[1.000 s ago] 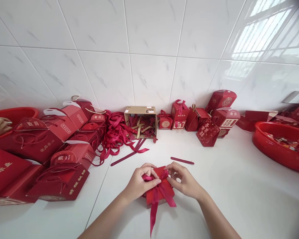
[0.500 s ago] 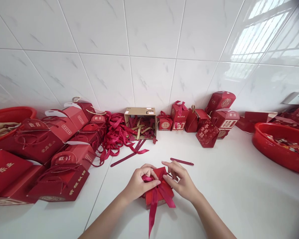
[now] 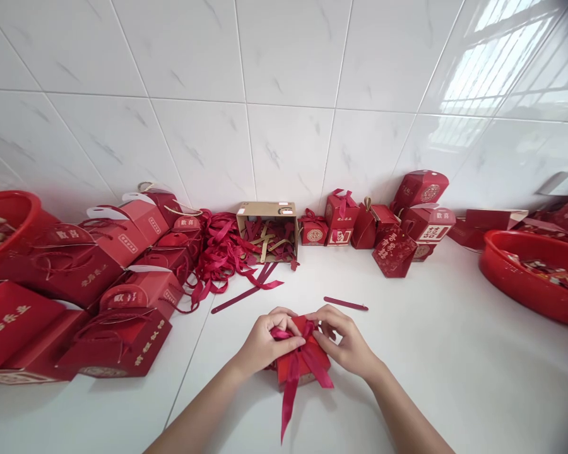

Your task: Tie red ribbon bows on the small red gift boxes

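A small red gift box (image 3: 303,366) sits on the white counter (image 3: 454,353) in front of me, with a dark red ribbon (image 3: 291,384) wrapped round it and two tails hanging toward me. My left hand (image 3: 264,343) is closed, pinching a ribbon loop on the box's top left. My right hand (image 3: 345,340) is closed too, its fingers curled onto the ribbon at the box's top right. The two hands nearly meet above the box.
Larger red handled gift boxes (image 3: 118,340) lie piled at left. A heap of ribbons (image 3: 222,252) and a cardboard box (image 3: 267,228) stand at the back, beside finished small boxes (image 3: 388,227). Red basins sit far left (image 3: 9,211) and right (image 3: 534,271). A loose ribbon strip (image 3: 345,304) lies nearby.
My right hand's fingers, stretched out half a second ago, have curled in onto the ribbon and moved closer to my left hand. The box has barely shifted.
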Tool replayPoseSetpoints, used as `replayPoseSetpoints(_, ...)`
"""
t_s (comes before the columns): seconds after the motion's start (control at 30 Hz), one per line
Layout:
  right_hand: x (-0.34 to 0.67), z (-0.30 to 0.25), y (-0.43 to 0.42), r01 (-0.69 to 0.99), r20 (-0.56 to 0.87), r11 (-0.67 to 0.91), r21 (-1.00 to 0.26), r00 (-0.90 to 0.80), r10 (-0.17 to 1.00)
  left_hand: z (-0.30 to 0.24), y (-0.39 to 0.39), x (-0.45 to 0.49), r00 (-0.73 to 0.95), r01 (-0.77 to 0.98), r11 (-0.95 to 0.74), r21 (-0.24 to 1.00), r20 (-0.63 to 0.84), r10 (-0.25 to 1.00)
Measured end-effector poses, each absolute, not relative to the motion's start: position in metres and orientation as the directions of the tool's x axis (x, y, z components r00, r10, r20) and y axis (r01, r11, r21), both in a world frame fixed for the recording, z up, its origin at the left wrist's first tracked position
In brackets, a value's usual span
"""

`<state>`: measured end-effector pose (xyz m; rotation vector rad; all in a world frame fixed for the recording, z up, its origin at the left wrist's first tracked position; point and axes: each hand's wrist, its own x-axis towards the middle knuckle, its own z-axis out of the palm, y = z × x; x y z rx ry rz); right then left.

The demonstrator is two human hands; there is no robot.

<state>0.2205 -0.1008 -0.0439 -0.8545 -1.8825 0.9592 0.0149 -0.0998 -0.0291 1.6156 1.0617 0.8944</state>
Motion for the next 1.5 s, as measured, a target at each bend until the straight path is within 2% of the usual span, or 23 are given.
replayPoseSetpoints(0.2,0.216,-0.048,-0.099,0.211,0.401,0.491,-0.845,-0.358,0.843,-0.029,-0.099,0.015,0.363,0.203,-0.181,0.962,0.098,0.927)
replayPoseSetpoints(0.37,0.213,-0.047,-0.097,0.255,0.397,0.51,-0.822,-0.386,0.833,-0.03,-0.098,0.017,0.373,0.195,-0.191,0.962,0.108,0.921)
replayPoseSetpoints(0.67,0.204,-0.04,-0.101,0.378,0.436,0.522,-0.764,-0.294,0.851,-0.031,-0.097,0.018,0.369,0.196,-0.202,0.96,0.119,0.922)
replayPoseSetpoints(0.9,0.207,-0.054,-0.101,0.391,0.473,0.517,-0.761,-0.211,0.855,-0.031,-0.096,0.017,0.392,0.212,-0.222,0.952,0.125,0.911)
replayPoseSetpoints(1.07,0.214,-0.056,-0.099,0.415,0.55,0.595,-0.689,-0.236,0.801,-0.032,-0.095,0.018,0.393,0.222,-0.225,0.949,0.124,0.911)
replayPoseSetpoints(1.2,0.218,-0.054,-0.094,0.456,0.611,0.706,-0.543,-0.362,0.704,-0.034,-0.096,0.019,0.381,0.23,-0.213,0.95,0.113,0.918)
replayPoseSetpoints(1.27,0.218,-0.053,-0.092,0.48,0.632,0.722,-0.498,-0.37,0.681,-0.035,-0.096,0.019,0.375,0.235,-0.208,0.949,0.108,0.921)
replayPoseSetpoints(1.5,0.209,-0.057,-0.094,0.478,0.679,0.66,-0.58,-0.163,0.716,-0.035,-0.096,0.019,0.373,0.249,-0.23,0.941,0.126,0.919)
